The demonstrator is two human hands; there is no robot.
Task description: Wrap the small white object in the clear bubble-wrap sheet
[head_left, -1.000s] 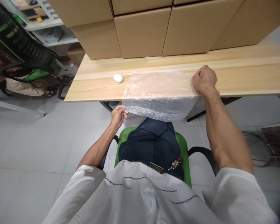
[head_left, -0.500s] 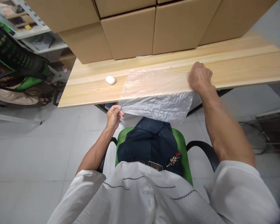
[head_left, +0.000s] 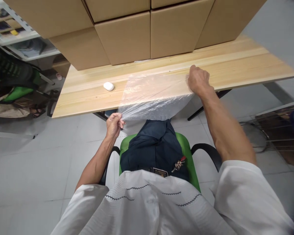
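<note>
Head view: crinkled, translucent plastic film [head_left: 156, 94], opposite sides fast in left grip [head_left: 113, 125] and right grip [head_left: 198, 80]

light is soft; plastic sheet [head_left: 155, 106] glints; right-hand corners are dark.

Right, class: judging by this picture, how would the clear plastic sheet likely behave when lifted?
The clear plastic sheet is probably floppy, since creases fan out from the left hand pinching it. It is likely light: it looks thin, with the table showing through. Its shine suggests it might be a little slippery.
</note>
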